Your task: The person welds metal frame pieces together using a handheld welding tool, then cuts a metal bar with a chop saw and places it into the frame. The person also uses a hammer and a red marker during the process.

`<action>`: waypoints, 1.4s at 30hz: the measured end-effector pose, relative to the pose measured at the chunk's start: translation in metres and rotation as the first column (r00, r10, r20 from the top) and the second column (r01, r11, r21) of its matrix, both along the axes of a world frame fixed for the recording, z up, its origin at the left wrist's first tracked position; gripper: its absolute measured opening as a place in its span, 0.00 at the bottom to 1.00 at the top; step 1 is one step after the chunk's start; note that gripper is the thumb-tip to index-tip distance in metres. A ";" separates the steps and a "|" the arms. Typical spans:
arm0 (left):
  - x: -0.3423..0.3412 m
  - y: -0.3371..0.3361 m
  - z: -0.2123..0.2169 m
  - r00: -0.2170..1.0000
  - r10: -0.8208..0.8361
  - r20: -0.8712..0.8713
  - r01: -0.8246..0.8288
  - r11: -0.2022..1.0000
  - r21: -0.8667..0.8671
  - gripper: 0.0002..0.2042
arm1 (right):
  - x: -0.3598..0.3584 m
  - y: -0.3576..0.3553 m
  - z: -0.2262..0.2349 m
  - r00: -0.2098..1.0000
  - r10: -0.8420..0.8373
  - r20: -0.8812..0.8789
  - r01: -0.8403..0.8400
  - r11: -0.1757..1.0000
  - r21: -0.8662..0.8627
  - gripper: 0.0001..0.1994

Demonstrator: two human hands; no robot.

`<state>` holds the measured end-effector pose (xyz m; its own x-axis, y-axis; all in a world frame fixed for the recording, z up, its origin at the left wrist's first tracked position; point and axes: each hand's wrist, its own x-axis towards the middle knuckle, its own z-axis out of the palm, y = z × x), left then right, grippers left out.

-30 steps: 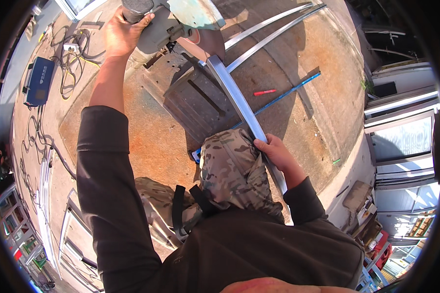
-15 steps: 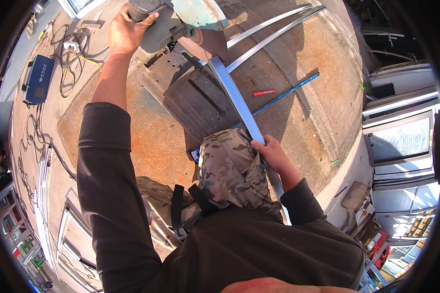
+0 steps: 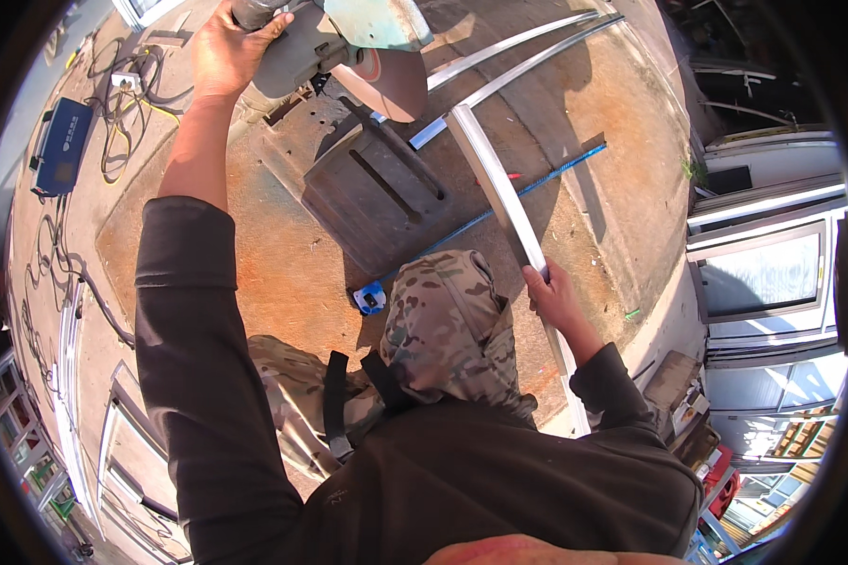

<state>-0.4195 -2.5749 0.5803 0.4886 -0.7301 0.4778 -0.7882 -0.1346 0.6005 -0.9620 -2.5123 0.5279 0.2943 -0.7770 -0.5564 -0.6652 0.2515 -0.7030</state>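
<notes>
My left hand [image 3: 228, 55] is closed around the dark grip at the top of a chop saw [image 3: 287, 61], whose round cutting disc [image 3: 386, 85] hangs above its slotted metal base [image 3: 372, 202]. In my right hand [image 3: 558, 294] is a long silver metal profile [image 3: 499, 179], slanting past my knee. Its far end lies to the right of the disc, apart from it. A blue tape measure [image 3: 369, 298] lies by my knee with its blue blade [image 3: 561, 171] drawn out under the profile. The profile hides most of a red marker [image 3: 513, 176].
Two long metal strips [image 3: 528, 49] lie on the concrete beyond the saw. Left are a blue case [image 3: 63, 146], tangled cables [image 3: 113, 132] and a white socket block [image 3: 125, 81]. Framed window panels [image 3: 763, 268] stand on the right; more frames [image 3: 132, 433] lie at lower left.
My right hand has moved the profile rightward, away from the disc and across the marker. The tape measure's case has come into fuller view. My left hand stays on the saw's grip.
</notes>
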 end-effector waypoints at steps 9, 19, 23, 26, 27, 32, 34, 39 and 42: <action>0.007 0.001 -0.002 1.000 -0.002 -0.006 0.002 0.999 0.042 0.21 | 0.014 -0.025 -0.014 0.993 0.116 -0.025 -0.118 0.990 -0.076 0.21; 0.004 0.001 -0.003 0.991 -0.104 -0.090 0.093 0.989 -0.117 0.19 | 0.020 -0.026 -0.016 0.956 0.195 -0.220 -0.241 0.948 -0.207 0.21; 0.008 0.002 -0.003 0.998 -0.047 0.041 0.050 0.997 -0.054 0.21 | 0.023 -0.025 -0.012 0.954 0.208 -0.215 -0.252 0.946 -0.204 0.22; 0.007 0.002 0.000 1.000 -0.017 0.014 0.018 1.000 -0.006 0.21 | 0.025 -0.026 -0.006 0.965 0.180 -0.190 -0.213 0.962 -0.171 0.22; 0.006 0.002 0.001 1.000 -0.014 0.019 0.014 1.000 -0.006 0.21 | 0.026 -0.027 -0.005 0.963 0.190 -0.191 -0.227 0.955 -0.190 0.22; 0.003 0.005 0.005 1.000 -0.009 -0.023 0.009 1.000 -0.005 0.21 | 0.034 -0.027 -0.008 0.945 0.229 -0.232 -0.280 0.935 -0.219 0.22; 0.003 0.004 0.005 0.998 -0.017 -0.061 0.016 1.000 -0.013 0.22 | 0.033 -0.024 -0.008 0.950 0.221 -0.219 -0.273 0.931 -0.243 0.23; 0.004 0.004 0.007 0.999 0.004 -0.049 -0.003 1.000 0.011 0.22 | 0.030 -0.028 -0.006 0.989 0.149 0.028 -0.144 0.980 -0.134 0.22; 0.002 0.005 0.009 0.997 -0.030 -0.066 0.029 1.000 -0.008 0.22 | 0.028 -0.034 -0.004 0.986 0.083 0.143 -0.090 0.995 0.042 0.22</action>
